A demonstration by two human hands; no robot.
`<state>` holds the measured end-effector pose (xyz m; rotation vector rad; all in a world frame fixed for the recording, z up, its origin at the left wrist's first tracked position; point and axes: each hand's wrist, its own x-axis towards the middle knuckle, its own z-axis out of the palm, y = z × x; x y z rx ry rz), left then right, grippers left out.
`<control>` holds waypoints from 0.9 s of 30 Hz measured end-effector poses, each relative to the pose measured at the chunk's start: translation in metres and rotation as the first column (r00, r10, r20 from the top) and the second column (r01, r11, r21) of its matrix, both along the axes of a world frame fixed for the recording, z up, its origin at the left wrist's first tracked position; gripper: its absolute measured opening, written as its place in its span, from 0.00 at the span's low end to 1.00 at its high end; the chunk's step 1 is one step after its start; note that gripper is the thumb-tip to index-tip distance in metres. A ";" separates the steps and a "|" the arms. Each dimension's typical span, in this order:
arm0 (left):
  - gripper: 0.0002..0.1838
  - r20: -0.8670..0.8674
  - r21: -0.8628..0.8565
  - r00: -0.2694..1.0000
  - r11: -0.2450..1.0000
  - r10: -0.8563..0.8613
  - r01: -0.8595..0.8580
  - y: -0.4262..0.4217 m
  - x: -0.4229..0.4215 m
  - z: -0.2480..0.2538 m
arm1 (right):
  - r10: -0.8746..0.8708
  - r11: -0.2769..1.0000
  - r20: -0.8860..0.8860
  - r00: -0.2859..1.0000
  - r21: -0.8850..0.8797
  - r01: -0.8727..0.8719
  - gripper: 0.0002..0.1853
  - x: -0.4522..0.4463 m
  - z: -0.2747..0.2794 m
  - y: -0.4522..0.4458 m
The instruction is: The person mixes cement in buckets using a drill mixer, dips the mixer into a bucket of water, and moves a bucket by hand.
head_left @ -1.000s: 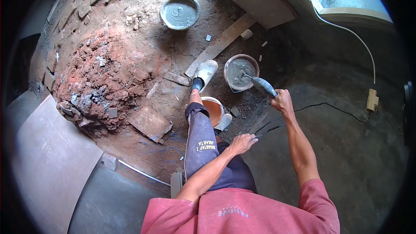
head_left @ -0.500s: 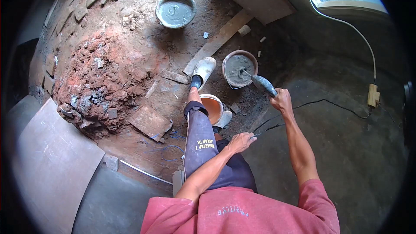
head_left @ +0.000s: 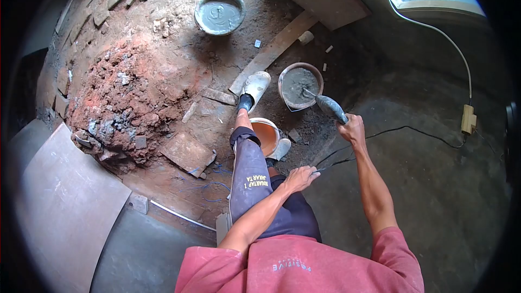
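My right hand [head_left: 351, 129] is closed around a grey, mortar-smeared drill [head_left: 331, 108]. A thin rod reaches from the drill into wet grey mortar [head_left: 298, 84] inside a round bucket [head_left: 281, 97]; the rod's lower end is hidden in the mix. My left hand [head_left: 300, 178] lies over my right knee, fingers stretched forward, with a small grey patch at the fingertips. Just beyond those fingertips runs a black cord [head_left: 404, 126]. Between my shoes stands an orange-brown bucket [head_left: 265, 134] with a pale rim.
Farther off stands another mortar-filled basin [head_left: 220, 31]. A mound of reddish soil and rubble [head_left: 130, 103] rises at left, near a large board [head_left: 65, 206]. A plank [head_left: 274, 51] lies past my shoe. The cord meets a yellowish socket box [head_left: 468, 120] at right.
The drill has shifted very slightly, and the hollow in the mortar around its rod looks shallower. My left hand stays on the knee.
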<state>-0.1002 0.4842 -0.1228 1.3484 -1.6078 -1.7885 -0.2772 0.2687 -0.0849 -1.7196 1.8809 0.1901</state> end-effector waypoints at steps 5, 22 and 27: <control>0.18 0.007 0.007 1.000 1.000 -0.019 0.019 0.001 0.001 0.000 | 0.026 0.998 0.021 0.999 -0.059 -0.025 0.11 0.004 0.002 0.002; 0.18 0.026 0.002 1.000 1.000 -0.007 0.007 0.005 0.002 -0.001 | -0.007 0.999 0.040 0.999 -0.046 0.009 0.11 0.011 -0.002 0.002; 0.18 0.014 0.003 1.000 1.000 -0.001 0.000 0.004 0.001 -0.002 | 0.011 1.000 0.038 0.999 -0.014 -0.010 0.10 0.013 0.000 -0.002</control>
